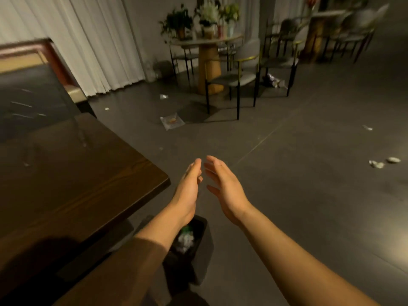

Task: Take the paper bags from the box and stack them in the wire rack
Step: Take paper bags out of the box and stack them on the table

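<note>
My left hand [188, 186] and my right hand [223, 188] are stretched out in front of me over the grey floor, palms turned toward each other and fingers straight. A small gap separates them and neither holds anything. No paper bags, box or wire rack appear in this view.
A dark wooden table [72, 177] fills the left side, its corner close to my left wrist. A black bin [198, 252] with crumpled waste stands below my left forearm. Scraps of litter [172, 122] lie on the floor. A round table [207, 60] with plants and chairs [240, 80] stands farther back.
</note>
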